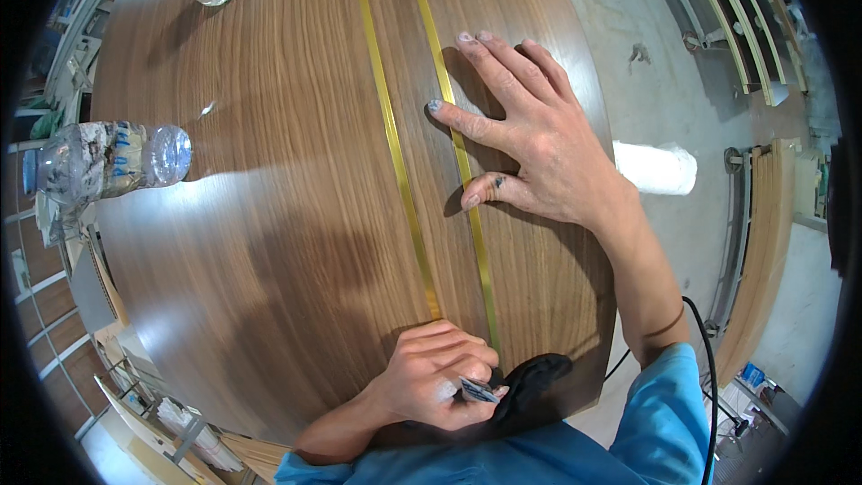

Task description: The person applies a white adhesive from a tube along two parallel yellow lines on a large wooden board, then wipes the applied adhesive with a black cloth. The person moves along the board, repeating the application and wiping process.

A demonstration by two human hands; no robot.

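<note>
Blue shirt (521,454) nearest. Left hand (438,373) curled round flat tool (479,390); right hand (546,139) splayed, gripping nothing, on wood-grain panel (296,153). Gold strips (396,154) along panel seem laid; remainder I can't tell.

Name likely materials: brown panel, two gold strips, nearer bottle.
Brown panel: probably wood-grain laminate, satin; even lengthwise grain, soft glare.
Gold strips: likely polished metal, possibly metallic film; bright yellow sheen.
Nearer bottle: apparently clear plastic, glossy; see-through, sharp highlights.
</note>
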